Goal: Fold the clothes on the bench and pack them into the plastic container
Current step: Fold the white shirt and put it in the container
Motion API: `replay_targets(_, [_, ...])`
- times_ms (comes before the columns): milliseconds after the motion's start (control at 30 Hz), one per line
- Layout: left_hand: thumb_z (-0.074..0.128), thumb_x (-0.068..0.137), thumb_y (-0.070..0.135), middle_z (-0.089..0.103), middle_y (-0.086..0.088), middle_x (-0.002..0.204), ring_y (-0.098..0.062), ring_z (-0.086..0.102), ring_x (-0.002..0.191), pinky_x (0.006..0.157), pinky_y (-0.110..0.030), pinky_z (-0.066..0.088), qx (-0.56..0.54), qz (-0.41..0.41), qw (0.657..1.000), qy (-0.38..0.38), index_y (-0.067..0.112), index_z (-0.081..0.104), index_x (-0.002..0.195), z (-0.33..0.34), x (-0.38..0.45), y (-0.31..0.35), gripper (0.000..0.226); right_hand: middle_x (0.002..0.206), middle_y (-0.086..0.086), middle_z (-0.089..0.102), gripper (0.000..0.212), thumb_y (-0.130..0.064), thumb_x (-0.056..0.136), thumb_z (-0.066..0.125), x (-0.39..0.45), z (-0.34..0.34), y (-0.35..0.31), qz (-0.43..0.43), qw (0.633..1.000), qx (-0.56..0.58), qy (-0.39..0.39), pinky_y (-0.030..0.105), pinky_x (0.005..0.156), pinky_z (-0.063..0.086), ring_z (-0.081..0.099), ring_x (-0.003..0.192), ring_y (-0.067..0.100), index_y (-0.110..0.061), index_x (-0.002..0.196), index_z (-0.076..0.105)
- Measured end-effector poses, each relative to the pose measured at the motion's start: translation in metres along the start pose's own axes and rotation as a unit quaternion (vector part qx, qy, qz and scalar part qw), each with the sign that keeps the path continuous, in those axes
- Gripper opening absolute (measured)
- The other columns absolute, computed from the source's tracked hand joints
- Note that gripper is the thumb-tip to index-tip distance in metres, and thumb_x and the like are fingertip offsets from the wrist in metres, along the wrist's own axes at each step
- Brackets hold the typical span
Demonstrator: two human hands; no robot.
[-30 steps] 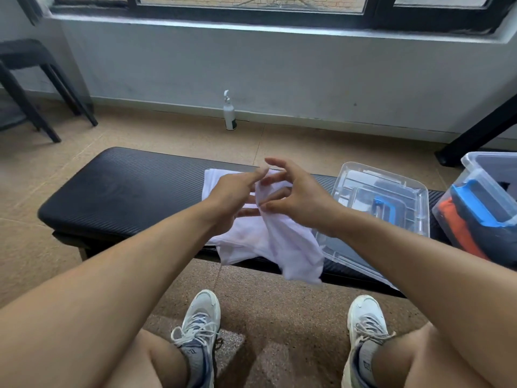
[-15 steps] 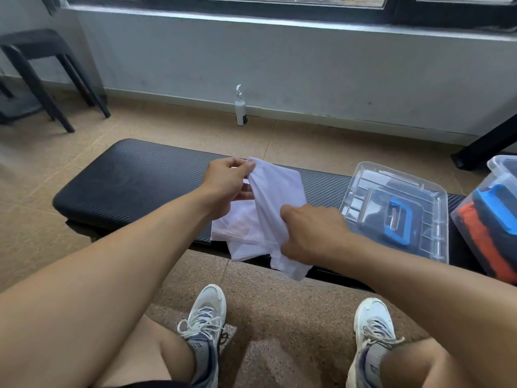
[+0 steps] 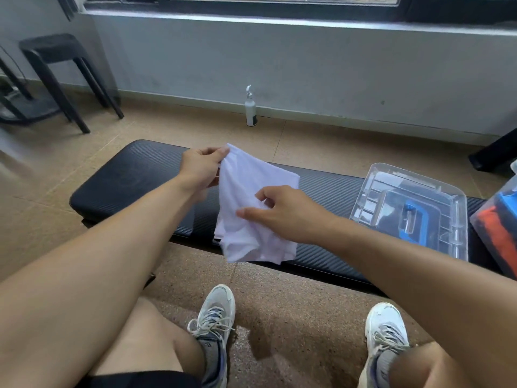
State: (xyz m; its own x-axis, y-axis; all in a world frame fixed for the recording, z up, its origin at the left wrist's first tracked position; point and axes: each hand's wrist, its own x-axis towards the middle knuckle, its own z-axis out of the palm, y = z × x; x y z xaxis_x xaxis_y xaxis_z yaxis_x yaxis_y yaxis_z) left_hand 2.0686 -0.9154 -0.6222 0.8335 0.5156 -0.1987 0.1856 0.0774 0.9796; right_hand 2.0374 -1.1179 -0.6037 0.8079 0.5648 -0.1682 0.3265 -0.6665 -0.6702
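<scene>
Tan floor tiles run up to a grey wall under a dark-framed window along the top of the frame, with a small white pump bottle (image 3: 250, 110) standing at the wall's foot and a black stool (image 3: 53, 68) in the upper left. Across the middle lies the black padded desk (image 3: 126, 175). Above its centre a white garment (image 3: 251, 203) hangs bunched, its lower edge drooping over the desk's near side. The left hand (image 3: 200, 168) pinches the garment's top corner between thumb and fingers. The right hand (image 3: 282, 212) grips a fold of the cloth lower down, thumb stretched left across the fabric and forefinger curled over it. At centre right a clear plastic lid (image 3: 414, 211) with a blue handle lies on the desk. Just beside it, at the right edge, the clear plastic container (image 3: 500, 219) shows orange and blue items inside. Two white sneakers rest on the floor at the bottom.
</scene>
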Motion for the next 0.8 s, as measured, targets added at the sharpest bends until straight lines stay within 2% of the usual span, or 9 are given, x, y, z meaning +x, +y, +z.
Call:
replay_targets(67, [0.073,0.092,0.023,0.072,-0.005,0.094,-0.017,0.067,0.077,0.06,-0.026,0.055,0.066,0.018,0.997,0.04,0.014,0.071,0.097,-0.009,0.008,-0.01,0.011,0.109,-0.009,0.067,0.06,-0.072,0.083,0.059,0.003,0.01,0.004,-0.006,0.997,-0.07,-0.032,0.032,0.08,0.049,0.06,0.09,0.01,-0.027,0.123,0.063])
replay_targets(100, [0.074,0.091,0.024,0.072,-0.006,0.105,-0.019,0.068,0.087,0.071,-0.031,0.059,0.098,0.017,0.994,0.043,0.013,0.071,0.106,-0.014,0.011,-0.016,0.019,0.119,-0.006,0.066,0.063,-0.071,0.085,0.057,0.004,0.013,0.007,-0.01,0.994,-0.102,-0.035,0.035,0.088,0.05,0.061,0.1,0.013,-0.026,0.129,0.062])
replay_targets(167, [0.078,0.087,0.023,0.068,-0.006,0.118,-0.021,0.069,0.101,0.089,-0.038,0.058,0.147,-0.006,0.989,0.017,0.015,0.065,0.121,-0.022,0.013,-0.027,0.037,0.125,-0.005,0.064,0.059,-0.066,0.089,0.057,0.005,0.014,0.017,-0.017,0.99,-0.133,-0.03,0.038,0.095,0.05,0.06,0.108,0.016,-0.026,0.13,0.062])
replay_targets(300, [0.082,0.082,0.017,0.068,-0.006,0.115,-0.018,0.068,0.1,0.084,-0.034,0.057,0.172,-0.025,0.984,-0.034,0.015,0.059,0.129,-0.028,0.011,-0.033,0.053,0.117,-0.009,0.065,0.046,-0.057,0.087,0.065,0.014,-0.001,0.036,0.01,0.986,-0.166,-0.018,0.038,0.091,0.051,0.061,0.105,0.017,-0.031,0.125,0.064])
replay_targets(433, [0.083,0.082,0.024,0.066,0.0,0.103,-0.011,0.065,0.089,0.064,-0.023,0.05,0.214,-0.002,0.977,-0.025,0.016,0.063,0.114,-0.024,0.005,-0.028,0.039,0.101,-0.011,0.064,0.04,-0.054,0.081,0.072,0.024,-0.009,0.053,0.061,0.989,-0.138,0.009,0.041,0.086,0.053,0.062,0.095,0.016,-0.032,0.113,0.06])
replay_targets(533, [0.083,0.081,0.027,0.071,0.001,0.103,-0.013,0.068,0.093,0.075,-0.024,0.054,0.233,0.067,0.97,-0.024,0.018,0.072,0.105,-0.02,0.001,-0.023,0.028,0.098,-0.009,0.065,0.044,-0.057,0.075,0.076,0.029,-0.011,0.06,0.085,0.989,-0.12,0.012,0.043,0.084,0.054,0.063,0.089,0.015,-0.033,0.108,0.058])
replay_targets(633, [0.077,0.088,0.025,0.073,-0.002,0.1,-0.01,0.066,0.086,0.079,-0.025,0.056,0.188,0.131,0.969,-0.093,0.018,0.074,0.101,-0.01,-0.008,-0.008,0.016,0.093,-0.011,0.064,0.048,-0.056,0.077,0.076,0.03,-0.015,0.063,0.096,0.988,-0.123,0.014,0.042,0.086,0.053,0.062,0.087,0.013,-0.032,0.112,0.056])
replay_targets(700, [0.076,0.09,0.023,0.073,-0.005,0.099,-0.014,0.067,0.086,0.082,-0.031,0.057,0.157,0.143,0.971,-0.113,0.019,0.073,0.101,-0.002,-0.008,-0.001,0.013,0.096,-0.011,0.063,0.053,-0.057,0.078,0.075,0.03,-0.017,0.065,0.107,0.985,-0.13,0.026,0.04,0.087,0.05,0.061,0.091,0.014,-0.032,0.119,0.053])
replay_targets(800, [0.076,0.087,0.027,0.073,-0.002,0.103,-0.021,0.07,0.099,0.094,-0.04,0.057,0.194,0.122,0.973,-0.028,0.019,0.072,0.105,0.004,0.009,-0.011,0.019,0.112,-0.007,0.064,0.067,-0.061,0.079,0.072,0.034,-0.016,0.068,0.129,0.982,-0.126,0.049,0.041,0.091,0.048,0.061,0.105,0.02,-0.029,0.132,0.047])
